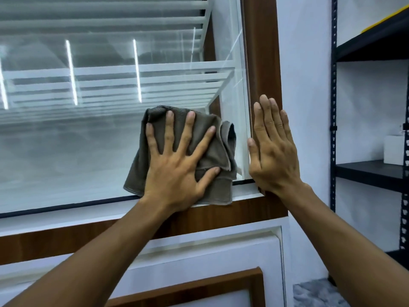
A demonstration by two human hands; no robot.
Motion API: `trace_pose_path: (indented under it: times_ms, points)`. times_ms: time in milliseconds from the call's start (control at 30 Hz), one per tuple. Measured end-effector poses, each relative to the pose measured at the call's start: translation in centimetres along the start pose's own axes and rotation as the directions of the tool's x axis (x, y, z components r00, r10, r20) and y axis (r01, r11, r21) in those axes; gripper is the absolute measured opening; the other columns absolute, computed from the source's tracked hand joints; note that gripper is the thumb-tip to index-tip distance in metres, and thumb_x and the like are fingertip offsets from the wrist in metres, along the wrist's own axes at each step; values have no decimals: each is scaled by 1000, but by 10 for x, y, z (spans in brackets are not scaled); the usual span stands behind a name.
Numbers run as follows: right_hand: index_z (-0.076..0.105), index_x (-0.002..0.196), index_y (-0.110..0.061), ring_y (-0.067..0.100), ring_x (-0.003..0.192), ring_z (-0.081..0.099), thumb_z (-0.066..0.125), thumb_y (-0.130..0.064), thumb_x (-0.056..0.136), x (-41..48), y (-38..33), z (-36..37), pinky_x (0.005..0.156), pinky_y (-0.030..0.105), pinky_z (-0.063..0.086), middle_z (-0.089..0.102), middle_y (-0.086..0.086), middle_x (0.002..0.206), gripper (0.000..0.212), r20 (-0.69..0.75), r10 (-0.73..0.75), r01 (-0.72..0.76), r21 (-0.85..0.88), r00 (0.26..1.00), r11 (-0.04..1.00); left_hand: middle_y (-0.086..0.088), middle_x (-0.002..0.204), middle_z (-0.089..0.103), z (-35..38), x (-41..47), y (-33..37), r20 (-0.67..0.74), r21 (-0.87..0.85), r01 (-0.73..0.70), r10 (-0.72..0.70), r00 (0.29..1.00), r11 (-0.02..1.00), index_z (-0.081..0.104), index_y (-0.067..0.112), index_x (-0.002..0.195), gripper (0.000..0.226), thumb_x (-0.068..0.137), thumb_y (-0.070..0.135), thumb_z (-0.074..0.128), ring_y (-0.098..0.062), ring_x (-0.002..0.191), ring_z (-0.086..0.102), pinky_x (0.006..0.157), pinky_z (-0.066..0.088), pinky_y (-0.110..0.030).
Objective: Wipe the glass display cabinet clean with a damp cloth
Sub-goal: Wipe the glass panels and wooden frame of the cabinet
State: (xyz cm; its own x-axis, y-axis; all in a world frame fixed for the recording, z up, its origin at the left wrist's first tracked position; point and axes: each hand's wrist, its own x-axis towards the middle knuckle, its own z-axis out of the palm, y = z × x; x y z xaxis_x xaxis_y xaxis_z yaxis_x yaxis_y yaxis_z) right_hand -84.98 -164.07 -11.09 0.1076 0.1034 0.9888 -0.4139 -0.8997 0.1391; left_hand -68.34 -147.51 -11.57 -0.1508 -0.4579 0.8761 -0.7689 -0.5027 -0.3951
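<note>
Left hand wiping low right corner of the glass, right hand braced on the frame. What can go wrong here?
The cloth is bunched under the spread left hand, so a fold may miss the corner of the glass and leave streaks. The right hand lies flat on the frame; its thumb at the glass edge could smudge it.

white wall (305, 85) right of the wood-trimmed unit, plain, evenly lit. dark metal shelving rack (334, 107) against it at far right, perforated uprights, black shelves (371, 171). small white box (395, 149) on the middle shelf, something yellow (385, 21) on the top one, only its edge in view. grey marbled floor (318, 293) at bottom right. vertical streaks of strip lights (137, 69) reflect in the glass, so lighting looks artificial, cool white.
</note>
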Motion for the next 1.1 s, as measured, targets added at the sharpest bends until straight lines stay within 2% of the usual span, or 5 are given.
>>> trace_pose_path:
  times_ms: [200, 600, 800, 967, 1100]
  points:
    - [21, 162, 2, 33, 162, 11, 35, -20, 103, -3, 2, 2, 132, 53, 12, 17, 20, 172, 65, -17, 81, -79, 54, 997, 995, -15, 175, -7, -4, 38, 25, -9, -49, 209, -210, 978, 977, 7, 36, 168, 85, 97, 78, 27, -50, 157, -11, 119, -6, -78]
    - [22, 164, -5, 28, 163, 10, 35, -19, 106, -8, 16, -3, 129, 58, 22, 18, 14, 174, 61, 20, 29, -31, 134, 999, 990, -17, 174, -8, -5, 48, 27, -14, -36, 246, -246, 969, 969, 5, 34, 168, 85, 97, 76, 28, -52, 157, -12, 118, -4, -79]
    - [20, 165, -6, 29, 163, 8, 35, -21, 106, -8, 16, -5, 127, 60, 23, 16, 13, 174, 62, 46, 27, -33, 124, 999, 992, -10, 176, 2, 1, 16, 12, -39, 2, 42, -42, 998, 999, 14, 33, 167, 85, 97, 76, 33, -42, 161, -5, 122, 1, -74]
    - [20, 165, -6, 28, 163, 8, 35, -20, 106, -8, 16, -4, 127, 60, 24, 15, 12, 174, 62, 47, 31, -37, 139, 998, 990, -12, 176, -6, -8, 59, 5, -37, -29, 250, -251, 967, 968, 7, 35, 168, 85, 96, 77, 26, -46, 159, -11, 121, -6, -75]
    - [21, 165, -6, 27, 163, 7, 34, -21, 106, -8, 16, -5, 127, 59, 25, 16, 12, 174, 62, 48, 37, -44, 145, 998, 988, -14, 175, -5, -2, 42, 25, -26, -18, 156, -157, 987, 988, 7, 34, 168, 84, 98, 75, 27, -47, 159, -10, 121, -4, -75]
